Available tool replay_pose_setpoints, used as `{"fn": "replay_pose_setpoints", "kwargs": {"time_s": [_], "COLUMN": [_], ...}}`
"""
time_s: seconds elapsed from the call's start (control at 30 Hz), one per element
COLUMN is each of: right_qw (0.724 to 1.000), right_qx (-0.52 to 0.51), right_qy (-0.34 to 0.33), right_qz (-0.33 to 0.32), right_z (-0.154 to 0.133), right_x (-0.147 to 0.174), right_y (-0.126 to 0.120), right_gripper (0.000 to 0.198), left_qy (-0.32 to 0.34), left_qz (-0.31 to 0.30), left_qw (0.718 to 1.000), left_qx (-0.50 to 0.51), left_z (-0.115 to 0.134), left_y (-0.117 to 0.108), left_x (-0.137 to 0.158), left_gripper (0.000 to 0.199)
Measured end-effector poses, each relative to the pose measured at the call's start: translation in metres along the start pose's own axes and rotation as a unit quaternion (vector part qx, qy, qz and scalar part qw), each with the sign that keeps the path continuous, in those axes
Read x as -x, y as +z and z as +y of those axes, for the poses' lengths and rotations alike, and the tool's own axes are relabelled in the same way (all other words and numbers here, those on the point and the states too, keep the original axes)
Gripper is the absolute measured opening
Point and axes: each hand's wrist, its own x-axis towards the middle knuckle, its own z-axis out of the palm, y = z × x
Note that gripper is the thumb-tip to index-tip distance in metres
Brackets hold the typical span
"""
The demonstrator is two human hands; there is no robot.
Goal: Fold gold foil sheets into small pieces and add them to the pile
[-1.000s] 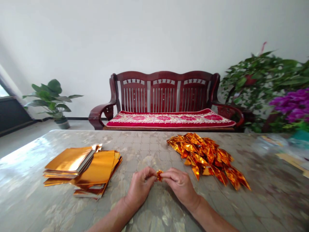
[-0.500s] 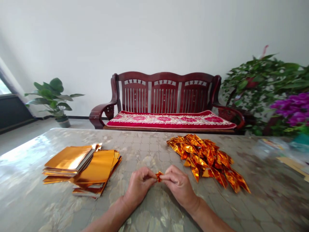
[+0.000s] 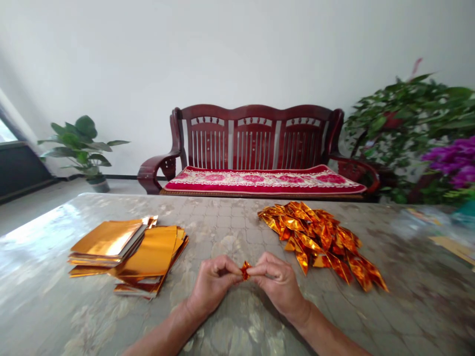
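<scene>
Between my two hands is a small piece of shiny orange-gold foil paper (image 3: 245,270), creased and mostly covered by my fingers. My left hand (image 3: 215,282) pinches its left end between thumb and forefinger. On the other side, my right hand (image 3: 277,281) pinches the right end the same way. Both hands are low over the table, close together. To their right lies a heap of folded gold foil pieces (image 3: 315,232) with pointed ends. Left of them are two stacks of flat gold foil sheets, one squarish stack (image 3: 107,238) behind another fanned stack (image 3: 152,252).
The table (image 3: 222,227) has a grey patterned cover. Clear plastic bags (image 3: 419,222) and a tan flat piece (image 3: 452,248) lie at its right side. Beyond stands a dark red wooden bench (image 3: 254,143) with a red floral cushion (image 3: 260,180). Potted plants (image 3: 83,148) flank it.
The foil piece between my fingertips has turned or opened slightly and shows more of its folds. My hands keep their pinch in nearly the same spot. The whole view has shifted a little.
</scene>
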Motion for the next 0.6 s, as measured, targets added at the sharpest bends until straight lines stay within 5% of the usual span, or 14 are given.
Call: {"fn": "replay_pose_setpoints", "kwargs": {"time_s": [0.6], "right_qw": [0.996], "right_qx": [-0.066], "right_qy": [0.057], "right_qz": [-0.033], "right_z": [-0.0071], "right_x": [-0.0026], "right_y": [0.0002], "right_gripper": [0.009], "left_qy": [-0.018], "left_qz": [-0.066], "left_qw": [0.991], "left_qx": [0.114], "left_z": [0.0073], "left_y": [0.0029], "left_x": [0.0004], "left_gripper": [0.017]}}
